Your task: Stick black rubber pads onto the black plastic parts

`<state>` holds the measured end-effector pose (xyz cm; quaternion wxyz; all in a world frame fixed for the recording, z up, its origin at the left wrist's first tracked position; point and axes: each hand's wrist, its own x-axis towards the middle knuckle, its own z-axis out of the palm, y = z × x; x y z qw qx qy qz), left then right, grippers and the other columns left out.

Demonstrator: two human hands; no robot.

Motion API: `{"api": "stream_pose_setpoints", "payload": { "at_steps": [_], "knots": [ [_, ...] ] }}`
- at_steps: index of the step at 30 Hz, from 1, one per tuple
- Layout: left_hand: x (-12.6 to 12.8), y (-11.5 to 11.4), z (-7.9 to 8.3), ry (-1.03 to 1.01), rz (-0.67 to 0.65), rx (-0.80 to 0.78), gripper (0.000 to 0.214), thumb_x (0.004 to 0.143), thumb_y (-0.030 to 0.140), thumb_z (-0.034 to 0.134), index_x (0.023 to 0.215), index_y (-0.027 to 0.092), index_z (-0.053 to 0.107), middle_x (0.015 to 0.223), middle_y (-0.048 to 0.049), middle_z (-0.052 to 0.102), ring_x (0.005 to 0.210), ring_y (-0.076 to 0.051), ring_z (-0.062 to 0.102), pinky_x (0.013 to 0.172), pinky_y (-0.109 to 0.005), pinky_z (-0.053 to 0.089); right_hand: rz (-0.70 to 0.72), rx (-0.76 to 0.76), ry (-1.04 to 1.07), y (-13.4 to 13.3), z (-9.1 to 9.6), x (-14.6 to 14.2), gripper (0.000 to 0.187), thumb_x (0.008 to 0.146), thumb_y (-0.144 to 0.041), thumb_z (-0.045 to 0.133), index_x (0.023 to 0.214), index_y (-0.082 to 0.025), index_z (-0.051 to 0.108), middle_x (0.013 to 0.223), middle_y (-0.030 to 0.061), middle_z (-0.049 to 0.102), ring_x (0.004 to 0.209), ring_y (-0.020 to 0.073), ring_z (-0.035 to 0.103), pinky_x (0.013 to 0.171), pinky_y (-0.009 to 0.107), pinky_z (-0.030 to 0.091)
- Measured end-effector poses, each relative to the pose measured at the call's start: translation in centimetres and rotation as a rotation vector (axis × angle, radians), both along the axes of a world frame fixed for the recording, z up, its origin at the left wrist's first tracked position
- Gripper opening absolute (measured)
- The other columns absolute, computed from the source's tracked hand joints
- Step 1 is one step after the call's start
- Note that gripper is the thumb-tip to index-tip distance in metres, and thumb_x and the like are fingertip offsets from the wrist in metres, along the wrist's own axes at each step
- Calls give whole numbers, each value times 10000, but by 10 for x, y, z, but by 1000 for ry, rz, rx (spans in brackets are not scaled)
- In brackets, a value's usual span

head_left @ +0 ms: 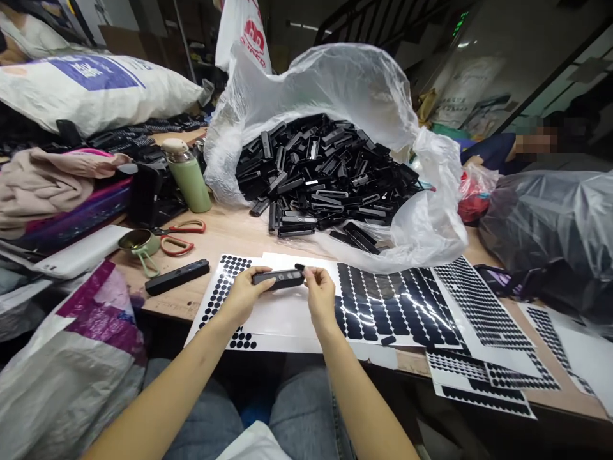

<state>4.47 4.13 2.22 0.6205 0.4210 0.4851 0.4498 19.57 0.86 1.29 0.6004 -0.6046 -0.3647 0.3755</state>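
Observation:
My left hand (243, 295) grips a long black plastic casing (282, 279) by its left end, above the white sticker sheets. At the casing's right end my right hand (320, 294) pinches a small dark piece (300, 267) that looks like a black sticker. The fingers partly cover it. Below and to the right lies a sheet of black oblong stickers (373, 300), with one loose sticker (388, 340) at its lower edge. A sheet of round black dots (225, 287) is on the left.
A clear plastic bag (431, 217) holds a heap of black casings (325, 166). Left of it stand a green bottle (189, 182), red-handled scissors (177, 244), a small green cup (138, 243) and another black casing (177, 276). More dotted sheets (483, 306) overlap at right. A person (498, 148) sits beyond.

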Motion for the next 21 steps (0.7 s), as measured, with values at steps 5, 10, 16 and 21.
{"api": "stream_pose_setpoints", "payload": {
  "at_steps": [5,10,16,21],
  "knots": [
    [-6,-32,-10,-148,-45,-153,384,555,217,773,891,143,604,830,-19,639,816,-154,626,820,-328,502,41,-103,176,-34,-10,11,287,684,-443,616,684,-159,573,936,82,629,798,162,556,747,308,432],
    [-7,-41,-11,-177,-73,-173,396,573,230,773,916,154,591,834,-12,651,810,-148,626,827,-316,487,87,-142,246,-48,-11,10,258,688,-414,633,705,-163,578,808,40,597,716,137,524,697,291,427],
    [-8,-47,-7,-107,-87,-124,387,587,245,770,920,150,597,821,-10,644,780,-136,609,784,-268,470,136,-122,218,-57,-6,10,240,717,-406,618,700,-174,560,719,-7,532,660,109,479,676,260,411],
    [-7,-51,-7,-84,-106,-111,381,601,262,764,926,159,592,821,-6,631,789,-141,598,764,-262,465,137,-128,171,-62,-5,12,270,717,-437,615,685,-179,541,774,7,555,734,128,502,704,262,412]
  ]
}}
